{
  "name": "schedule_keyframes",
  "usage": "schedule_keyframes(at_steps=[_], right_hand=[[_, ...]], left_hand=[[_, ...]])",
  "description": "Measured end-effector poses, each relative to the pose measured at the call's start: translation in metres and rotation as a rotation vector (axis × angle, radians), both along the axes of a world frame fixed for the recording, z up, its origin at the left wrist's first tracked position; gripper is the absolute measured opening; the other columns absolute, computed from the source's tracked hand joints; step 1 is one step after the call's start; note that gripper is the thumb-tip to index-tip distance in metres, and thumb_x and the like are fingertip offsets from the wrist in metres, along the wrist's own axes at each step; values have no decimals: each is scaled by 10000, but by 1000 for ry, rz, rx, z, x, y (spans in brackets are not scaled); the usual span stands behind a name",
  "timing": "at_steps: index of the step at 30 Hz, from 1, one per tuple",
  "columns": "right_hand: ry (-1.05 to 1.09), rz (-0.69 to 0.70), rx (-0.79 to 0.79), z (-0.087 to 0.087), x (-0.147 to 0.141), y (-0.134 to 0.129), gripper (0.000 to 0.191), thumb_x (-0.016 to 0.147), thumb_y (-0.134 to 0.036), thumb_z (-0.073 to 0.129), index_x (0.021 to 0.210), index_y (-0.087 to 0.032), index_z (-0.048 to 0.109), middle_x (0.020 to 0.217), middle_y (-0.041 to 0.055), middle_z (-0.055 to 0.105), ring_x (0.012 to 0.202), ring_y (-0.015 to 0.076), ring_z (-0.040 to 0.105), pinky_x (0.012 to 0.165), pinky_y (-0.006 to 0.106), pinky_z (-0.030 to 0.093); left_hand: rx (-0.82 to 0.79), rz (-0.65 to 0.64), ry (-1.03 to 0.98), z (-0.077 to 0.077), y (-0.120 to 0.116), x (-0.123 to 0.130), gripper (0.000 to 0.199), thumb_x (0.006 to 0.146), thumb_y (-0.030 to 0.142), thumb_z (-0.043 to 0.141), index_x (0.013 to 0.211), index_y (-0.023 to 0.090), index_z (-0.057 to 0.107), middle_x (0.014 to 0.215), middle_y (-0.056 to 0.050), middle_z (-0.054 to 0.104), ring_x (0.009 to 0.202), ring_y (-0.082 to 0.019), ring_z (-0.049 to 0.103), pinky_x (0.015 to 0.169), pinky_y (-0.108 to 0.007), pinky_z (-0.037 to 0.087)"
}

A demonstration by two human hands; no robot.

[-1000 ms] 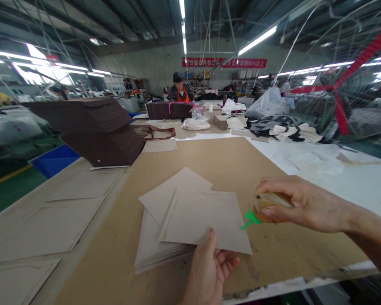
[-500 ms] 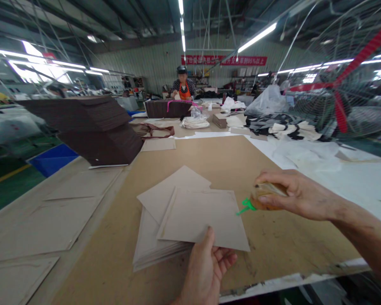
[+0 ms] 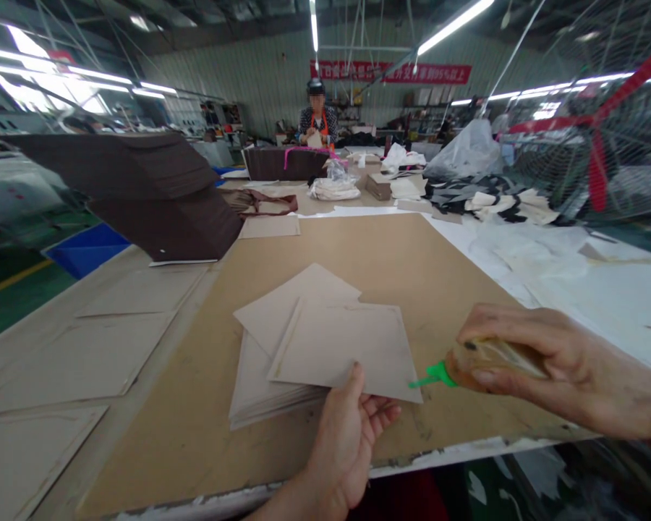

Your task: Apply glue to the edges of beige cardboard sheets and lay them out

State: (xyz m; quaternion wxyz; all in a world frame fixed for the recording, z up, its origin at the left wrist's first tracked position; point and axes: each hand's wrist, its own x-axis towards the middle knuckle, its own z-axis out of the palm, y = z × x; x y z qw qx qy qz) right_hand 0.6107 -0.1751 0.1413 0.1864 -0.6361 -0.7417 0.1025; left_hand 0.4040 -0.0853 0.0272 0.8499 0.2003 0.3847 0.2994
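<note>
My left hand (image 3: 352, 434) pinches the near edge of a grey cardboard sheet (image 3: 347, 347), thumb on top and fingers underneath. A thin glue line runs along the sheet's left edge and part of its far edge. The sheet overlaps a small stack of similar cardboard pieces (image 3: 265, 398), one of them turned at an angle. My right hand (image 3: 537, 362) is wrapped around a yellowish glue bottle (image 3: 477, 362). Its green nozzle (image 3: 431, 375) points left, with the tip at the sheet's near right corner; whether it touches cannot be told.
Tall stacks of dark brown sheets (image 3: 163, 195) rise at the left, beside several flat cardboard pieces (image 3: 87, 354). Across the table (image 3: 374, 253), a person in an orange apron (image 3: 317, 126) stands behind a dark stack. A red-bladed fan (image 3: 597, 137) is at the right.
My right hand has brought the glue bottle nearer along the sheet's right edge, from its far part to the near corner. My left hand keeps its hold. The view has tilted down slightly.
</note>
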Motion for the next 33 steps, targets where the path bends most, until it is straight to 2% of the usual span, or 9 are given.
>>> schedule_keyframes(at_steps=[3,9,14,18,21,25,29,33], right_hand=[[-17,-29,52,-6,4,0,229,911,-429,567,1092,-292,596,1024,13,607,882,178,598,717,300,462],[-4,27,23,-7,3,-6,220,910,-421,573,1093,-298,583,988,0,617,862,173,601,676,288,474],[-40,-74,145,-15,10,2,247,904,-433,582,1106,-292,567,1061,14,613,891,187,606,724,310,477],[-43,9,76,-13,4,-8,225,913,-386,565,1127,-318,553,1044,15,617,891,203,608,698,311,491],[-15,42,97,-10,-2,-20,308,904,-348,565,1205,-361,500,1049,8,622,879,206,615,664,302,504],[-2,7,106,-13,-2,-27,256,902,-364,571,1151,-338,516,999,12,617,863,191,612,652,291,510],[-69,-26,137,-18,0,-32,305,905,-397,548,1203,-375,488,1074,12,612,908,214,613,704,331,510],[31,-15,130,-16,2,-29,244,902,-383,571,1141,-371,517,999,-10,618,858,186,609,672,288,490]], left_hand=[[-14,8,11,2,0,0,234,935,303,514,1019,95,578,909,-136,687,712,-174,630,632,-295,543],[-6,0,11,5,-2,-1,223,934,296,515,981,89,583,894,-138,687,711,-173,630,637,-289,540],[-19,10,29,5,-1,-1,211,935,290,509,963,95,584,864,-135,686,694,-171,628,633,-294,545],[-24,6,21,5,-1,0,215,931,290,519,964,89,588,874,-138,683,698,-171,628,633,-292,546],[-25,6,15,5,-1,0,205,928,284,524,956,92,589,882,-141,683,697,-172,629,634,-295,548],[-29,10,28,6,-1,0,202,926,281,526,964,92,585,878,-137,682,691,-173,629,636,-300,551],[-20,-1,24,5,0,0,216,927,288,520,965,85,583,879,-145,686,697,-180,634,665,-314,556],[-7,-5,19,3,-1,0,243,929,308,517,987,81,580,905,-155,685,717,-189,642,679,-318,553]])
